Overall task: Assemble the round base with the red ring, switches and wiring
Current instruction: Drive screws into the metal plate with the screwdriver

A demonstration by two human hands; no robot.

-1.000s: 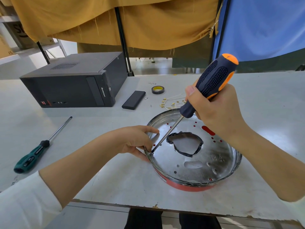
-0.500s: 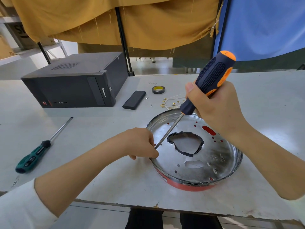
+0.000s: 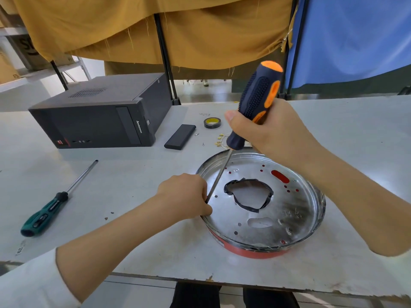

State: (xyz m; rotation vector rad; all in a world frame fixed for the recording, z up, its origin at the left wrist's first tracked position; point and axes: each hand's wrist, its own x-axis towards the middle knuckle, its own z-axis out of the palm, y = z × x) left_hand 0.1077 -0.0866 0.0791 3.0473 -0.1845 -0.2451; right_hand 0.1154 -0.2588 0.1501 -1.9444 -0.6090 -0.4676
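Seen from above on a pale grey worktable (image 3: 133, 174): shiny round metal base (image 3: 262, 201), sitting on a red ring (image 3: 255, 252) that shows along its near edge. Irregular central hole in the base, edged with black tape (image 3: 248, 193); small round holes and a red slot scattered across the plate.

Right hand (image 3: 273, 132) above the far rim of the base, wrapped firmly around the dark blue and orange handle of a large screwdriver (image 3: 255, 103). Thin steel shaft slanting down and left, tip meeting the left inner edge of the base.

Left hand (image 3: 186, 196) at the left rim of the base, fingers curled and pinched around the lower shaft right at the tip; fingertips hidden.

Left of the base, well apart: a green-handled screwdriver (image 3: 44, 214) lying flat. Beyond the base: small brass-ended wire terminals (image 3: 220, 140), a roll of black tape with yellow core (image 3: 211, 122), a flat black rectangular block (image 3: 180, 136), and farther left a black desktop computer case (image 3: 100, 114). Behind the table, mustard and blue cloth hanging.
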